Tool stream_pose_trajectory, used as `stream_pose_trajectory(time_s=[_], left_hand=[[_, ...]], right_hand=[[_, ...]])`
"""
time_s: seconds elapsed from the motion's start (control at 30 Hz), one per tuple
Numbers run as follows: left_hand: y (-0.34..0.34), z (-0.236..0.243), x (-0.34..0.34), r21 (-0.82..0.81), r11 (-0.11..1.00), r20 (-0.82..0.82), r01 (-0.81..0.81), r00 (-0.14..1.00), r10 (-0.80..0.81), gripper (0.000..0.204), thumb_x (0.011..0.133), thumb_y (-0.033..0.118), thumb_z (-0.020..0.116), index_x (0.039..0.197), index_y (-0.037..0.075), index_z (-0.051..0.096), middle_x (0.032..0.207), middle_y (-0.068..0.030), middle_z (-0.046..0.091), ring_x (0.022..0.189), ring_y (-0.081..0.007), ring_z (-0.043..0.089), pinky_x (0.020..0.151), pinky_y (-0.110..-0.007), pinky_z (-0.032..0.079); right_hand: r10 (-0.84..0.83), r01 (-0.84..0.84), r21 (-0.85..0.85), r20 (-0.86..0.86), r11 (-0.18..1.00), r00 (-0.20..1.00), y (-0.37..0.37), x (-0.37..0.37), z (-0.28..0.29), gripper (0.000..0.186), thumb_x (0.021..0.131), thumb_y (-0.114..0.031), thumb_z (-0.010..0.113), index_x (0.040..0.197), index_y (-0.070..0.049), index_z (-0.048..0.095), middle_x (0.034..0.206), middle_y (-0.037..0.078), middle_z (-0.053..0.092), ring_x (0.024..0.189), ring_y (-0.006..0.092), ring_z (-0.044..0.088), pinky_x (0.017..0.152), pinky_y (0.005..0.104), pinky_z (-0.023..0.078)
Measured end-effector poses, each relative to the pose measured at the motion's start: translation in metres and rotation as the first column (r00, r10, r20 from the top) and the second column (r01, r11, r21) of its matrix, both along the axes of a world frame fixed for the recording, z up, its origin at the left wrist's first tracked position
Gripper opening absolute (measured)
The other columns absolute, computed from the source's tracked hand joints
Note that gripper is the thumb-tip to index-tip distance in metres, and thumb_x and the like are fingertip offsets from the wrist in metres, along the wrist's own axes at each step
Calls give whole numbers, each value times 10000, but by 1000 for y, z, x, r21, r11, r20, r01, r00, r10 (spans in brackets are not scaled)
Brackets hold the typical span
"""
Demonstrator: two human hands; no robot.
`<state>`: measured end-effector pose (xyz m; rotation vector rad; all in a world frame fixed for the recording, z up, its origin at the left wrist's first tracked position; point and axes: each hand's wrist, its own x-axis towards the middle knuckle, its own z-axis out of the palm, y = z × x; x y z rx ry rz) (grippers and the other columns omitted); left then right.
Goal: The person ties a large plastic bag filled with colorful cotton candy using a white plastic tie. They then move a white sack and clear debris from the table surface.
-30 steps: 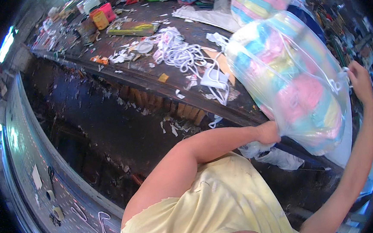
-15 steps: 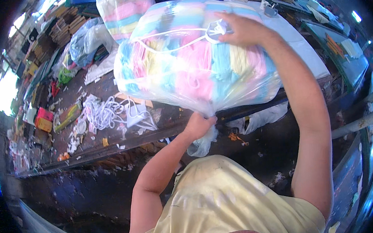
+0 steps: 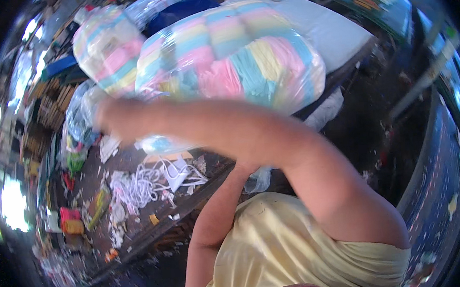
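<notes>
Here's the big bag [image 3: 228, 47], lying on the table [image 3: 96, 174] just beyond both arms, and the right forearm cuts straight across the front of it, hiding its lower left part. The right hand [image 3: 115, 120] is out past the bag's left end, smeared by blur, and whether its fingers are spread or curled, I can't tell. The left hand [image 3: 246, 167] comes up from below at the bag's near side, mostly tucked behind that right forearm, so its grip can't be read either; a tuft of clear plastic [image 3: 259, 180] pokes out right beside it. Beyond the right hand leans a smaller bag [image 3: 109, 50], side by side with the big one, with a dark blue bundle [image 3: 183, 11] behind. A white sheet [image 3: 318, 28] spreads off to the right. Nearer, on the left, a tangle of white cord [image 3: 137, 187] sits among scraps, a red pot [image 3: 69, 214] and an orange pot [image 3: 73, 227] farther left. And the big bag itself: clear, shiny, plump, packed with soft-looking cloth in bands of pink, pale yellow and light blue, pleats bunched toward the near side.
</notes>
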<state>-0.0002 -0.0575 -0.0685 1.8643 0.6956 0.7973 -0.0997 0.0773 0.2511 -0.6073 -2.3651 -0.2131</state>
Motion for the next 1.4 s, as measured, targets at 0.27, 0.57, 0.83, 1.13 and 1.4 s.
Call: stream_pose_trajectory(time_s=[0.27,0.57,0.83,1.13,1.4], left_hand=[[10,48,18,-207,968,-123,139,978,-166,551,940,232,833,1397,-27,668,1428,-254,687,1347,-383,636,1154,-488,477],[33,32,-25,351,858,-200,375,925,-323,283,981,120,766,1224,-21,738,1102,-141,772,1023,-268,730,950,-409,564],[16,69,-9,-685,578,262,444,890,-374,147,1020,117,737,1131,27,703,952,-73,706,890,-210,689,809,-381,562],[55,58,-21,-744,423,210,516,783,-586,349,1013,162,777,1326,31,697,1179,-98,747,1131,-211,703,1027,-357,534],[43,42,-18,-636,538,256,554,808,-530,448,1137,418,549,1308,29,689,1016,-104,730,799,-215,694,676,-361,558]], right_hand=[[176,-187,-5,363,982,915,-125,-90,-95,125,872,-205,748,955,-112,752,1071,84,753,1110,278,727,915,475,581],[-548,601,-73,-509,796,664,-231,86,-181,388,795,-101,822,1180,-94,769,1263,122,733,1178,367,697,1013,521,525],[-978,515,-841,-207,164,-27,-307,99,-286,1167,764,-290,1001,1703,-52,351,1686,198,436,1500,374,491,1299,490,363],[-953,576,-782,303,-237,19,-284,125,-246,423,841,-75,744,1263,-98,723,1228,181,762,1141,455,719,926,513,609],[-952,952,-61,33,301,303,-271,199,-163,242,803,-58,741,1014,-162,794,995,40,679,1033,278,678,899,436,519]])
